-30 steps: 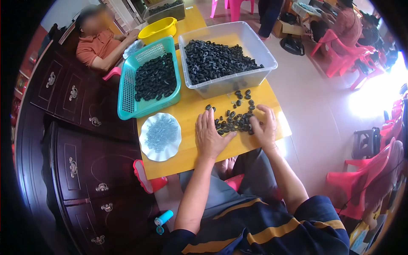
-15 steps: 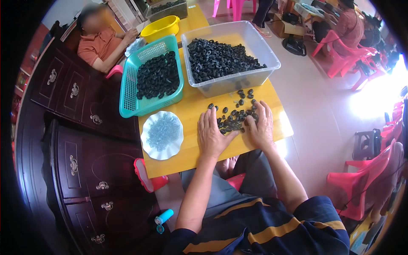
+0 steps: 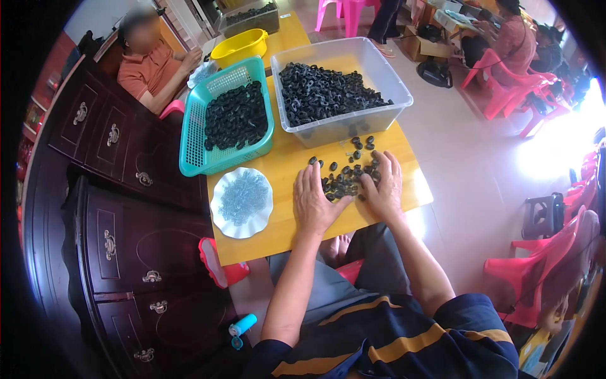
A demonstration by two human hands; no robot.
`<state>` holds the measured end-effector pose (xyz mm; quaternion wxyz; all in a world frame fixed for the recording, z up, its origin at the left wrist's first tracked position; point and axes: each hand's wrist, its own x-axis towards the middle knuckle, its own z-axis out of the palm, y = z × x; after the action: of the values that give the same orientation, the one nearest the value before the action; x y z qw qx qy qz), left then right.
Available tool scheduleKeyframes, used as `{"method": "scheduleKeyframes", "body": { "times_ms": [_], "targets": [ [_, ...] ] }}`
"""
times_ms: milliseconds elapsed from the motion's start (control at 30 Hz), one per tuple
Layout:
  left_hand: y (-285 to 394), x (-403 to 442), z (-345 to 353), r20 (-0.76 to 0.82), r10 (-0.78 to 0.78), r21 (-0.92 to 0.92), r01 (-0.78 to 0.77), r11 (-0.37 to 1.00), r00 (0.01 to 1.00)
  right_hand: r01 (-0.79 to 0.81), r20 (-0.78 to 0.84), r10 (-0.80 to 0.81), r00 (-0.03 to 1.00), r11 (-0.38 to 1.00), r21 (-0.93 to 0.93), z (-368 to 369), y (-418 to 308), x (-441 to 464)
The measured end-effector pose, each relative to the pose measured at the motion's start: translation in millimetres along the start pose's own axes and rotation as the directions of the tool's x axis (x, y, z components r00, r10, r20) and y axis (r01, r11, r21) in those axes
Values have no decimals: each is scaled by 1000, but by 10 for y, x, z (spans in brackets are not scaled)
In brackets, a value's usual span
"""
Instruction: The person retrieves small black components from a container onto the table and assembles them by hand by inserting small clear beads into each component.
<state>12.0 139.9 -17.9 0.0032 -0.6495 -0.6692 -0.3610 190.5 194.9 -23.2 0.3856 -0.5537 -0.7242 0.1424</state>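
Note:
Small black oval parts (image 3: 344, 183) lie in a loose pile on the yellow tabletop (image 3: 284, 243). My left hand (image 3: 312, 199) rests at the pile's left edge, its fingers stretched forward and its thumb out to the right. On the other side my right hand (image 3: 385, 189) lies against the pile, fingers extended and thumb bent inward. Both hands touch the parts without lifting any that I can see. Beyond the hands stands a clear plastic bin (image 3: 353, 120) part filled with black parts. A teal basket (image 3: 189, 148) beside it holds more of them.
A scalloped white plate (image 3: 241, 234) with small clear pieces sits left of my hands. A yellow basin (image 3: 240, 47) stands farther back. A co-worker (image 3: 148, 72) sits at the far left, beyond a dark wooden cabinet (image 3: 126, 221). Pink chairs (image 3: 543, 265) stand at right.
The view has shifted slightly. My right hand has moved a little leftward against the pile, while my left hand stays nearly in place.

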Motion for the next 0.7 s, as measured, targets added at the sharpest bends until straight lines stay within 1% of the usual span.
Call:
{"method": "scheduleKeyframes", "body": {
  "times_ms": [67,133,200,233,300,333,367,433,500,533,600,633,667,700],
  "targets": [
    [6,1,-15,11,-6,7,6,1000,1000,-42,-50,50,997,987,155,1,74,-43],
    [19,-4,-28,23,-12,12,12,1000,1000,-42,-77,57,995,982,183,-46,81,-108],
    [18,-11,-17,24,-24,21,23,1000,999,3,-60,7,998,986,165,-123,54,-191],
    [18,-16,-15,23,-22,20,21,1000,999,14,-22,-11,1000,991,131,-161,17,-247],
    [17,-28,-7,12,-23,26,23,999,1000,67,33,-67,997,998,-2,-205,-61,-333],
    [13,-32,-1,11,-20,24,20,1000,1000,79,71,-75,995,996,-52,-162,-44,-366],
    [6,-33,4,2,-8,18,8,1000,1000,79,67,-75,995,995,-54,-150,-55,-377],
    [-1,-35,20,-11,7,13,-7,1000,1000,61,100,-49,994,990,-128,-127,-77,-375],
    [-4,-44,10,-17,13,19,-13,1000,1000,54,100,-41,994,990,-130,-110,-48,-382],
    [-5,-46,-4,-20,14,21,-14,1000,1000,58,86,-50,995,993,-101,-119,-41,-385],
    [-9,-52,-23,-29,16,-35,-17,999,999,64,72,-59,996,995,-71,-144,-21,-388],
    [-40,-56,-2,-29,16,-35,-17,999,999,70,33,-69,997,997,-28,-157,-9,-392],
    [-92,-61,30,-62,-25,-171,14,985,998,76,-6,-76,997,997,15,-169,4,-402],
    [-134,-70,36,-90,-70,-304,39,952,994,75,-6,-75,997,997,16,-170,28,-406]
  ]
}}
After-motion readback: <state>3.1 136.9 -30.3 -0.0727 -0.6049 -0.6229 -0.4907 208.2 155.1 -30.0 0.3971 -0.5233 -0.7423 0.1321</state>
